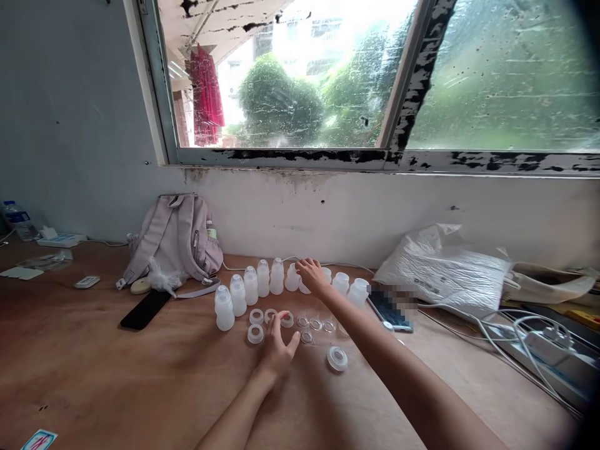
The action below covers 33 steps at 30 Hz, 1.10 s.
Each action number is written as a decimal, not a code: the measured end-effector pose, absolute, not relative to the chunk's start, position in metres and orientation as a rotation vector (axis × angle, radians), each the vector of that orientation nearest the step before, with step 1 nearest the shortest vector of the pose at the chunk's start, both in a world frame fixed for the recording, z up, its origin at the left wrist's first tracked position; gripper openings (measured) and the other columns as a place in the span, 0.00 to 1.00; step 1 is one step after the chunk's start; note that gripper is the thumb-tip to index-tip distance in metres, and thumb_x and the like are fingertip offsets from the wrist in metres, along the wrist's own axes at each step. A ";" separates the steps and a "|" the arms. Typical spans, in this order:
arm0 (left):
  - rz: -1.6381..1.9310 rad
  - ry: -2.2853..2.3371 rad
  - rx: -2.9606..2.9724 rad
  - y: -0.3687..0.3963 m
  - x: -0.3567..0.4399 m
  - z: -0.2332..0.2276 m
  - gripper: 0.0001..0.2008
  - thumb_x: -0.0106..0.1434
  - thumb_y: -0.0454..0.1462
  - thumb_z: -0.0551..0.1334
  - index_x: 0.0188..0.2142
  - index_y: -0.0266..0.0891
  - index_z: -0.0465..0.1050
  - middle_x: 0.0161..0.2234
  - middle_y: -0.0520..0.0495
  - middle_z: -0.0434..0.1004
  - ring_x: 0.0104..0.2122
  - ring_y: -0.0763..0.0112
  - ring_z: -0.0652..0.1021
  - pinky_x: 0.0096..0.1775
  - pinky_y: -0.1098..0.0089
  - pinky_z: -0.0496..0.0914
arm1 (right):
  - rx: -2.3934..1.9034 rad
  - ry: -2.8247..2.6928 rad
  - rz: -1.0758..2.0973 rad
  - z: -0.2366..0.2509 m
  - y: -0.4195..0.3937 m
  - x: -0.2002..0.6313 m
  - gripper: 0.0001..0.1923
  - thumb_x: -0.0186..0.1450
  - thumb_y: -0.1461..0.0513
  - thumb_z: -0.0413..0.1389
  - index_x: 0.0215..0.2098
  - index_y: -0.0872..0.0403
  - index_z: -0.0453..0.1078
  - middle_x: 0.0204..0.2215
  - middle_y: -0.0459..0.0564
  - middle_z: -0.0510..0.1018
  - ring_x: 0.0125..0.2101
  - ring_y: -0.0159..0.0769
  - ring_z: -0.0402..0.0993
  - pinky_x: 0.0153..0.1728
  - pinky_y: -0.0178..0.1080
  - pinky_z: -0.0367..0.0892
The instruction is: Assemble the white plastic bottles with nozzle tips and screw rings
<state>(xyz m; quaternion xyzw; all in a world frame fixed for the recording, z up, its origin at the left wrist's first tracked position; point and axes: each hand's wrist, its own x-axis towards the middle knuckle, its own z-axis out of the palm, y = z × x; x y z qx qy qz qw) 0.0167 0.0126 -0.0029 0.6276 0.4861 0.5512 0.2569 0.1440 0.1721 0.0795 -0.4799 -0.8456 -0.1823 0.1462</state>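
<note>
A curved row of small white translucent baby bottles (224, 309) stands at the back of the table; several on the left have domed caps, while those on the right have bare necks. Above the middle of this row is my right hand (313, 275), its fingers spread and slightly bent over an uncapped bottle (292, 277); whether they touch it is unclear. My left hand (277, 350) is lower, thumb and forefinger apart, beside several white collar rings (255, 334). Clear round teat-like pieces (315, 324) lie right of it. A larger ringed white disc (337, 359) lies nearer me.
A black phone (145, 309) and a pale backpack (175, 240) are at left. Another phone (391, 309), a silvery plastic bag (443, 269) and a power strip (548, 356) with white cables are at right. A wall with a window (281, 156) is behind.
</note>
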 end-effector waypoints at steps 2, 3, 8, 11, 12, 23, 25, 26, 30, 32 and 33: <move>1.490 1.320 1.707 0.012 0.017 -0.002 0.19 0.54 0.36 0.57 0.46 0.41 0.59 0.46 0.44 0.65 0.47 0.63 0.66 0.47 0.61 0.59 | -1.378 -2.437 -0.518 0.079 0.173 0.144 0.09 0.62 0.68 0.46 0.37 0.53 0.65 0.36 0.54 0.73 0.41 0.41 0.62 0.40 0.41 0.53; 1.488 1.322 1.710 0.012 0.017 -0.002 0.19 0.54 0.36 0.57 0.46 0.41 0.59 0.45 0.44 0.65 0.47 0.64 0.66 0.47 0.61 0.59 | -1.375 -2.439 -0.513 0.079 0.173 0.144 0.09 0.62 0.68 0.46 0.37 0.53 0.65 0.36 0.54 0.73 0.41 0.41 0.62 0.41 0.41 0.53; 1.491 1.341 1.735 0.012 0.017 -0.002 0.18 0.55 0.36 0.57 0.46 0.41 0.59 0.44 0.45 0.65 0.46 0.65 0.66 0.46 0.62 0.60 | -1.364 -2.443 -0.486 0.081 0.173 0.142 0.08 0.62 0.67 0.46 0.37 0.54 0.65 0.35 0.55 0.74 0.42 0.41 0.62 0.42 0.41 0.52; 1.499 1.346 1.750 0.012 0.016 -0.002 0.18 0.55 0.35 0.56 0.46 0.41 0.59 0.44 0.45 0.65 0.45 0.65 0.66 0.46 0.62 0.60 | -1.367 -2.424 -0.476 0.086 0.167 0.140 0.08 0.62 0.67 0.47 0.39 0.55 0.64 0.36 0.54 0.73 0.42 0.41 0.62 0.42 0.41 0.53; 1.502 1.346 1.753 0.012 0.016 -0.002 0.18 0.55 0.35 0.56 0.46 0.41 0.59 0.44 0.45 0.65 0.45 0.65 0.66 0.46 0.62 0.60 | -1.369 -2.414 -0.474 0.088 0.164 0.140 0.08 0.62 0.66 0.47 0.40 0.55 0.64 0.37 0.55 0.73 0.43 0.41 0.62 0.42 0.41 0.53; 1.481 1.314 1.991 0.002 0.020 0.010 0.18 0.54 0.32 0.55 0.45 0.41 0.60 0.43 0.44 0.66 0.45 0.62 0.67 0.48 0.58 0.60 | -1.684 -2.257 -0.215 0.046 0.042 0.196 0.12 0.59 0.53 0.50 0.33 0.54 0.61 0.31 0.53 0.68 0.23 0.37 0.68 0.19 0.34 0.53; 1.428 1.289 2.095 0.000 0.022 0.011 0.18 0.54 0.31 0.55 0.45 0.41 0.61 0.43 0.44 0.67 0.45 0.62 0.67 0.48 0.57 0.60 | -1.674 -2.223 -0.125 0.028 0.025 0.207 0.10 0.58 0.55 0.51 0.32 0.53 0.60 0.29 0.50 0.67 0.23 0.37 0.68 0.19 0.34 0.54; 1.397 1.276 2.147 -0.001 0.023 0.011 0.18 0.54 0.31 0.54 0.45 0.41 0.61 0.43 0.44 0.67 0.45 0.62 0.67 0.48 0.57 0.60 | -1.637 -2.199 -0.072 0.020 0.019 0.210 0.09 0.59 0.56 0.50 0.31 0.53 0.60 0.28 0.49 0.67 0.23 0.36 0.68 0.20 0.34 0.56; 1.281 1.225 2.283 -0.007 0.026 0.013 0.17 0.54 0.31 0.54 0.45 0.41 0.61 0.42 0.44 0.67 0.45 0.62 0.67 0.48 0.58 0.60 | -1.383 -2.078 0.123 0.004 0.007 0.208 0.08 0.61 0.58 0.46 0.27 0.53 0.60 0.26 0.47 0.67 0.24 0.34 0.66 0.26 0.35 0.61; 1.229 1.195 2.313 -0.010 0.026 0.016 0.18 0.54 0.31 0.54 0.45 0.40 0.61 0.42 0.44 0.68 0.45 0.62 0.67 0.48 0.59 0.60 | -1.280 -2.064 0.221 0.004 0.002 0.202 0.08 0.61 0.58 0.48 0.27 0.53 0.61 0.26 0.48 0.66 0.25 0.33 0.66 0.27 0.35 0.63; 1.199 1.180 2.324 -0.011 0.025 0.018 0.18 0.53 0.31 0.55 0.46 0.41 0.61 0.42 0.44 0.67 0.45 0.62 0.67 0.48 0.59 0.60 | -1.235 -2.072 0.273 0.006 -0.001 0.200 0.07 0.60 0.58 0.48 0.28 0.53 0.62 0.27 0.48 0.66 0.26 0.33 0.66 0.28 0.35 0.63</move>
